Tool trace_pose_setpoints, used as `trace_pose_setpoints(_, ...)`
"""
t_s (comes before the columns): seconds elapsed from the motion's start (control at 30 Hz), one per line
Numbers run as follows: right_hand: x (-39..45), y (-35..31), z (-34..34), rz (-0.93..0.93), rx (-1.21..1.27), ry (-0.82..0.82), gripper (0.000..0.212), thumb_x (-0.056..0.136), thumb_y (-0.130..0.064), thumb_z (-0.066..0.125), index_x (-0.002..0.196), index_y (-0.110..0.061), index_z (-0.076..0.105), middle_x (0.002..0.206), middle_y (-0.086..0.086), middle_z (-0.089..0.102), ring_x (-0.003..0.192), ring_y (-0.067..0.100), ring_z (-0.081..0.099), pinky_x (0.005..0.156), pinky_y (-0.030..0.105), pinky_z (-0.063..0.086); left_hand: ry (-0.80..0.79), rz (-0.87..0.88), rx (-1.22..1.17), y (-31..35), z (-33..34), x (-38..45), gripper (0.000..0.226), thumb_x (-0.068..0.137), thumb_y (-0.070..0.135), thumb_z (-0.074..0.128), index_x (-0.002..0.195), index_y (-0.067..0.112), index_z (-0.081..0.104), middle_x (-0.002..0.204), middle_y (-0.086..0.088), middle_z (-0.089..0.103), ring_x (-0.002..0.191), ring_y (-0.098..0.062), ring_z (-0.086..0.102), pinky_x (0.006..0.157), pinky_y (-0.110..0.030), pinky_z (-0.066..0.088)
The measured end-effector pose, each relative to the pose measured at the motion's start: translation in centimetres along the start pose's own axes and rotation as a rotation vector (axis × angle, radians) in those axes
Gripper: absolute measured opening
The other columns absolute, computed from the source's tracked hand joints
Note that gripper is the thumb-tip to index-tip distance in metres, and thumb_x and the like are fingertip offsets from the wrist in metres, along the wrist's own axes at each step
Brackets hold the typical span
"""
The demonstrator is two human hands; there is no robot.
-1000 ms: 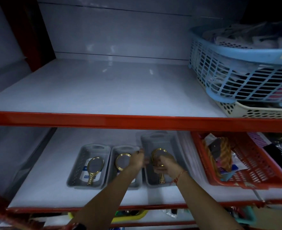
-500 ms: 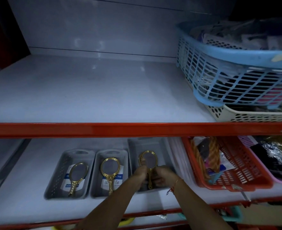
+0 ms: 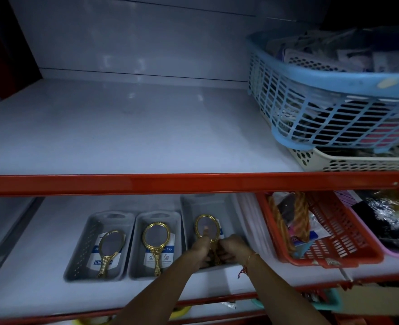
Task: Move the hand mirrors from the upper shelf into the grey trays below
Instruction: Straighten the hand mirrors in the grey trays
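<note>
Head view: third hand mirror [image 3: 207, 227] is gripped at its handle by both hands, left hand [image 3: 202, 248] and right hand [image 3: 231, 248], fingers closed, in the rightmost grey tray [image 3: 226, 207]. Judged light, rigid, glass fragile; handle best held.

White label in the middle tray [image 3: 155, 245] with "Tray" legible right of the mirror handle, left tray's [image 3: 100, 247] label print too blurred to read, no other readable text

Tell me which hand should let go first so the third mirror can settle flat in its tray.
Probably the left hand: only its finger rests on the right mirror, while the right hand grips the handle and can lower it into the right tray.
</note>
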State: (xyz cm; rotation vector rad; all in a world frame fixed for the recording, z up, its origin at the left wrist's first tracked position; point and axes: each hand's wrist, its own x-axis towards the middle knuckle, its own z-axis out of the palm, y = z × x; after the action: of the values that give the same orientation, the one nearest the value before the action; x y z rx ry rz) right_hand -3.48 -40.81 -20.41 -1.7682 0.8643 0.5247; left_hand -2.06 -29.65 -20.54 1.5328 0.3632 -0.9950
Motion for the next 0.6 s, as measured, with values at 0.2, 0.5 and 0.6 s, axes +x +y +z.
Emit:
trace_pose_setpoints(0.2, 0.6, 0.8, 0.4, -0.081, -0.121, 0.061, 0.013, 0.078, -0.014, 0.056, 0.066, -0.008, 0.059, 0.078, 0.013, 0.069, 0.082, 0.028, 0.069, 0.077, 0.036, 0.058, -0.018, 0.001, -0.04, -0.5, 0.0, 0.2, 0.073, 0.094, 0.062, 0.015, 0.141, 0.012, 0.041, 0.135, -0.015, 0.054, 0.12, -0.03, 0.053, 0.102, -0.038, 0.039)
trace_pose_setpoints(0.5, 0.1, 0.3, 0.5, -0.138, -0.293, 0.142, 0.026, 0.084, -0.013, 0.054, 0.059, -0.012, 0.048, 0.08, 0.012, 0.063, 0.075, 0.022, 0.058, 0.061, 0.023, 0.044, 0.076, 0.155, 0.136, -0.8, -1.0, 0.1, 0.068, 0.095, 0.06, 0.023, 0.13, 0.01, 0.052, 0.127, -0.015, 0.061, 0.113, -0.029, 0.059, 0.093, -0.032, 0.046)
trace_pose_setpoints(0.6, -0.6, 0.7, 0.7, -0.285, -0.346, 0.228, 0.022, 0.085, -0.016, 0.057, 0.064, -0.008, 0.056, 0.077, 0.008, 0.061, 0.069, 0.018, 0.056, 0.045, 0.017, 0.036, 0.282, 0.571, 0.441, -1.7, -2.8, -0.6, 0.04, 0.099, 0.035, 0.039, 0.104, 0.007, 0.067, 0.1, -0.011, 0.072, 0.092, -0.021, 0.066, 0.074, -0.018, 0.05)
